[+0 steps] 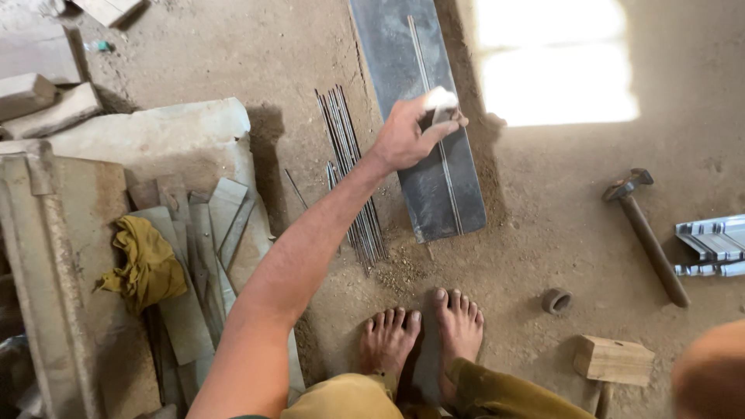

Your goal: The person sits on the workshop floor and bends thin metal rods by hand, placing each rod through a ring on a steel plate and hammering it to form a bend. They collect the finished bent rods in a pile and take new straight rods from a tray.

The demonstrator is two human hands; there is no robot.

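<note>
My left hand (411, 133) reaches forward and pinches a small whitish piece (441, 102), pressing it on a long dark metal sheet (446, 194) that lies on the dirt floor. A thin rod (420, 54) runs lengthwise along the sheet under my fingers. Just left of the sheet lies a bundle of thin metal rods (351, 167). My bare feet (425, 334) stand in front of the sheet's near end. A blurred skin-coloured shape (710, 374) fills the lower right corner; I cannot tell whether it is my right hand.
A hammer (648, 233) lies to the right, beside shiny folded metal pieces (718, 244). Near my feet are a small ring (556, 300) and a wooden mallet (613, 361). On the left: a yellow cloth (143, 264), flat metal strips (209, 248), stone blocks (46, 105).
</note>
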